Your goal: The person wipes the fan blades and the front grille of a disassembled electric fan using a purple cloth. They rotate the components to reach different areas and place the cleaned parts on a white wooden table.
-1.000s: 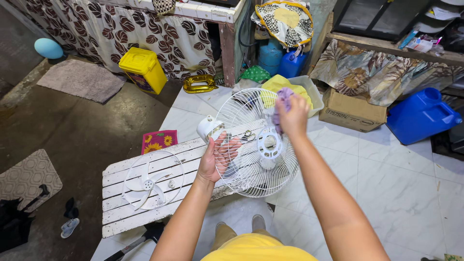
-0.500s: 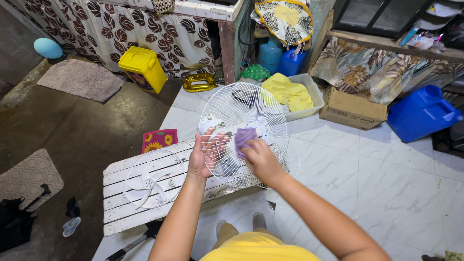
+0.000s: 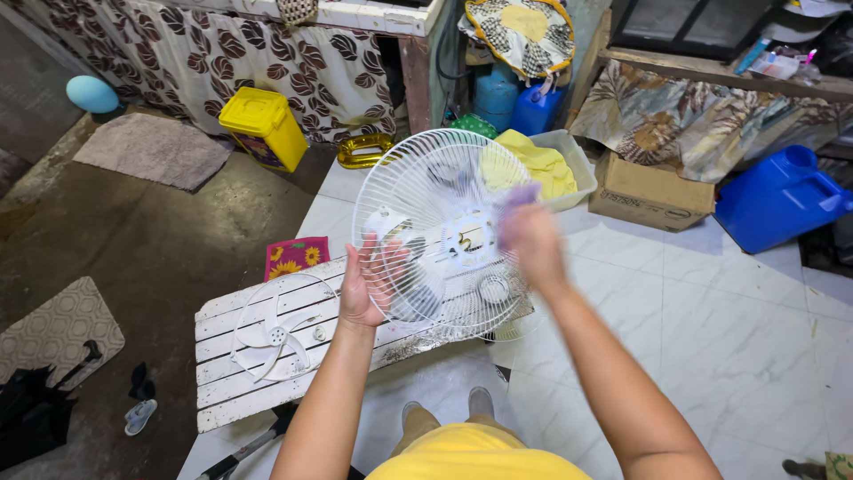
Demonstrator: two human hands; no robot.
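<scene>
Left hand (image 3: 364, 286) grips the left rim of a white wire fan guard (image 3: 442, 233), fingers curled through the wires, holding it upright and tilted above the right end of a white slatted bench (image 3: 222, 356). Right hand (image 3: 533, 238), motion-blurred, closed on a purple cloth (image 3: 520, 197), pressed against the guard's right side. On the bench's left half lie a second wire guard (image 3: 244, 307) with the white fan blade (image 3: 275, 333) inside it. A blue jerry can (image 3: 777, 200) sits on the tiled floor, well apart at right.
</scene>
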